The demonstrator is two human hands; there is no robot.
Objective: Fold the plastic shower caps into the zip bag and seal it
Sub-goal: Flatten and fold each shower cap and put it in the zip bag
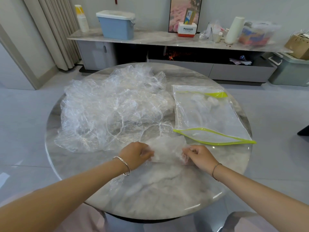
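A bunched clear shower cap [167, 149] lies on the round marble table [150, 195] between my hands. My left hand [136, 154] grips its left side and my right hand [200, 157] grips its right side, fingers curled into the plastic. Behind them a loose heap of several clear shower caps [108, 111] covers the table's left half. On the right lies the clear zip bag [209, 114] with a yellow-green zipper; its mouth gapes open toward me, and some folded plastic shows inside near its far end.
A long low cabinet [167, 39] runs behind the table with a blue bin [117, 25], stacked paper cups [82, 17], a white roll [234, 30] and boxes. Curtains hang at the back left. A green storage box [291, 71] stands on the floor at right.
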